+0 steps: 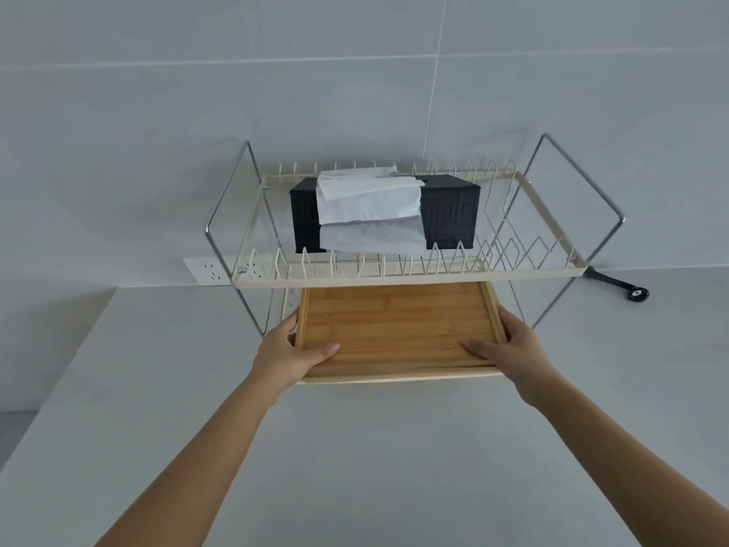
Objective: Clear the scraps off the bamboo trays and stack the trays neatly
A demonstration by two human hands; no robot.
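A bamboo tray (394, 321) lies flat on the lower level of a wire rack, half under the upper shelf, its surface bare of scraps. A paler edge of another tray or shelf (394, 379) shows right beneath its front rim. My left hand (292, 351) grips the tray's front left corner, thumb on top. My right hand (509, 345) grips the front right corner the same way, thumb lying on the tray floor.
The cream wire dish rack (406, 272) with chrome legs stands against the tiled wall on a grey counter. A black tissue box (449, 209) with white tissues sits on its upper shelf. A wall socket (207, 270) is at the left, a black tool (619, 284) at the right.
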